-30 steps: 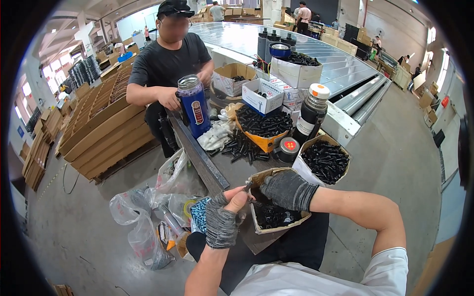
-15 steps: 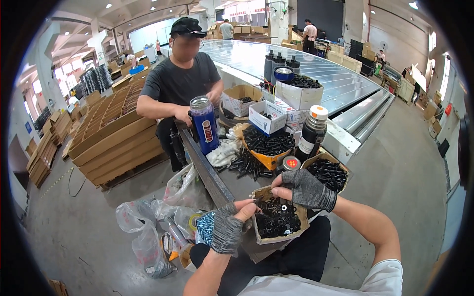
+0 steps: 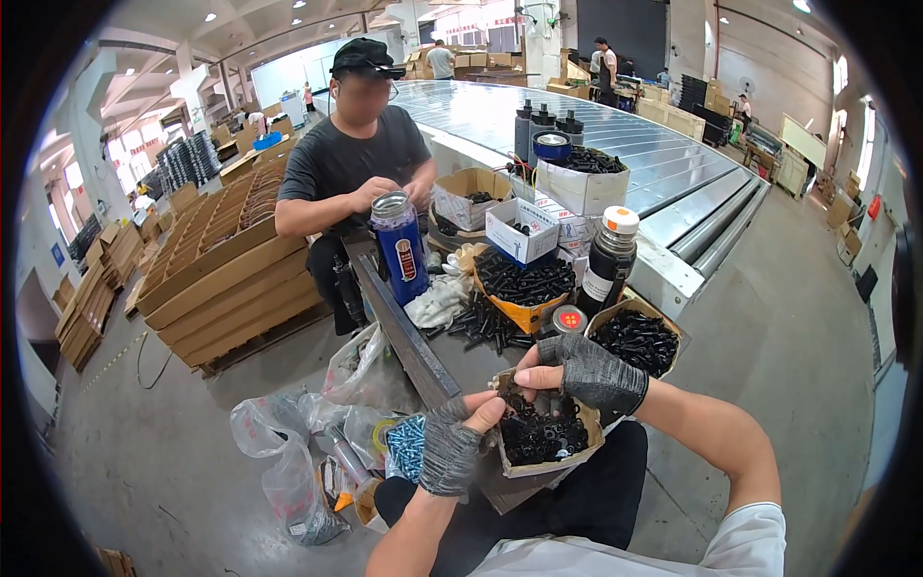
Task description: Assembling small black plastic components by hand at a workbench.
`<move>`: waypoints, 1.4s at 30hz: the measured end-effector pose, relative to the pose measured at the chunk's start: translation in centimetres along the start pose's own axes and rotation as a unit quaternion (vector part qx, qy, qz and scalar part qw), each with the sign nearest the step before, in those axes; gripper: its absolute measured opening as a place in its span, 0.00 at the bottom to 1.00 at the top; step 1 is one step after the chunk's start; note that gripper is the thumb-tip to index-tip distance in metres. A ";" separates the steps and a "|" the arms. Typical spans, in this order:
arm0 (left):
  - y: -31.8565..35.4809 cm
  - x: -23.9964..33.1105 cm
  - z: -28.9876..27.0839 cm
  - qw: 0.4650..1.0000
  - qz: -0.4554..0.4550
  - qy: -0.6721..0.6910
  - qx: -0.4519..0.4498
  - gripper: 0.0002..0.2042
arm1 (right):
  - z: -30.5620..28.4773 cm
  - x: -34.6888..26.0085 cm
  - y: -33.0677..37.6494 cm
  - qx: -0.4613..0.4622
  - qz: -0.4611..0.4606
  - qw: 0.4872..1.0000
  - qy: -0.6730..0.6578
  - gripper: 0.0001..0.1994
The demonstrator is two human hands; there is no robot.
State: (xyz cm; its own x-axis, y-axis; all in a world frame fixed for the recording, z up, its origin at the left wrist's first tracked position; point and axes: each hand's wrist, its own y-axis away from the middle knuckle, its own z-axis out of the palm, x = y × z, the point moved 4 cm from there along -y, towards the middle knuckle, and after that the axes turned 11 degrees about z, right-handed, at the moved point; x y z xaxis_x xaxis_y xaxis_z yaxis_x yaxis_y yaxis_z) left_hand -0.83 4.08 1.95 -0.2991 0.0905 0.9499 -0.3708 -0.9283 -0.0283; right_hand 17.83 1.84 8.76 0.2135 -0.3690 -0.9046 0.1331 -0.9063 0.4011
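Observation:
Both my hands wear grey fingerless gloves and meet above an open cardboard box (image 3: pixel 553 468) of small black ring-like parts (image 3: pixel 538 433). My left hand (image 3: pixel 457 440) is at the box's left edge, thumb and fingertips pinched together. From the right, my right hand (image 3: pixel 591 373) reaches over the far side, thumb against fingers. Whatever lies between the fingertips is too small and dark to make out. Just behind my right hand stands a box of black bolt-like parts (image 3: pixel 635 341). A round lidded jar (image 3: pixel 568 319) is beside that box.
A blue bottle (image 3: pixel 399 252), white gloves (image 3: pixel 435 304), an orange-edged box of black parts (image 3: pixel 529 315) and a black flask (image 3: pixel 608 260) crowd the bench. Plastic bags (image 3: pixel 279 433) and blue screws (image 3: pixel 406 447) lie left. A co-worker (image 3: pixel 356 154) sits across, hands together.
My right hand has shifted slightly left, its fingertips closer to my left hand's. The co-worker's hand has risen from beside the blue bottle to meet the other hand.

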 end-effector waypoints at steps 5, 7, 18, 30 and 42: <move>-0.3 -0.6 -0.1 0.999 0.000 0.039 0.006 0.14 | 0.0 0.0 -0.6 0.047 -0.076 0.996 0.023 0.12; -0.3 -0.6 -0.2 0.999 -0.006 0.038 0.011 0.14 | 0.3 -0.7 -0.4 0.085 -0.172 0.975 0.116 0.09; -0.2 -1.1 -0.3 0.997 0.012 0.073 0.012 0.16 | 1.4 -1.0 -0.6 0.136 -0.304 0.917 0.218 0.08; -0.6 -1.6 -0.3 0.994 0.003 0.108 0.012 0.14 | 1.8 -1.8 -0.2 0.144 -0.284 0.928 0.194 0.08; -0.8 -2.5 -0.6 0.993 0.019 0.115 -0.004 0.14 | 2.2 -1.5 -0.5 0.150 -0.307 0.905 0.252 0.11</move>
State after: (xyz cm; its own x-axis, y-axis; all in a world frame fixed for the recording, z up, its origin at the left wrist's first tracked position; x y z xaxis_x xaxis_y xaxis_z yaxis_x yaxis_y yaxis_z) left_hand -0.35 4.83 -0.60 -0.5053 0.1371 0.8520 -0.3621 -0.9299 -0.0651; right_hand 15.32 2.42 9.56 0.6135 0.2964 -0.7320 0.1239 -0.9515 -0.2815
